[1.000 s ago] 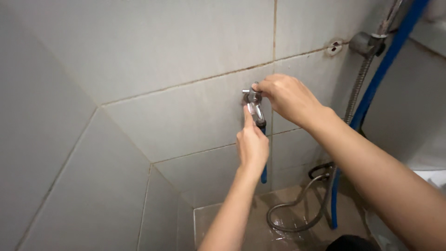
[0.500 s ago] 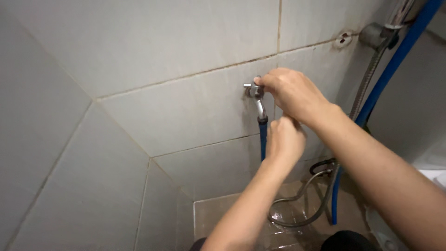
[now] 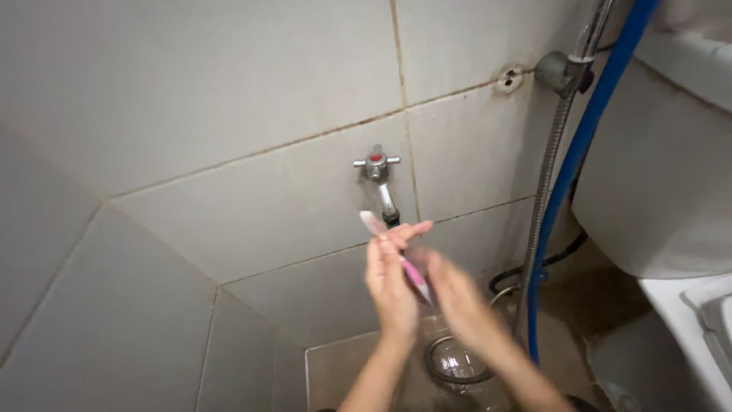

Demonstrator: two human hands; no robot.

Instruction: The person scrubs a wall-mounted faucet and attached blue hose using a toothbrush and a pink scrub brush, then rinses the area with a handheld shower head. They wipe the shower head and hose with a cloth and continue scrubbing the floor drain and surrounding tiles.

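Hands are held together below a chrome wall tap [image 3: 377, 169], a pink toothbrush [image 3: 396, 255] pinched in the left hand [image 3: 389, 282], the blurred right hand [image 3: 457, 299] loosely open beside it.

Tiled bathroom corner, dim and damp.

Large grey wall tiles [image 3: 229, 91] with stained brownish grout lines; wet floor [image 3: 343, 374] at the bottom. Metal shower hose [image 3: 543, 191] and blue hose [image 3: 587, 130] hanging side by side at right, beside a white toilet tank [image 3: 663, 175]. Soft, even light.
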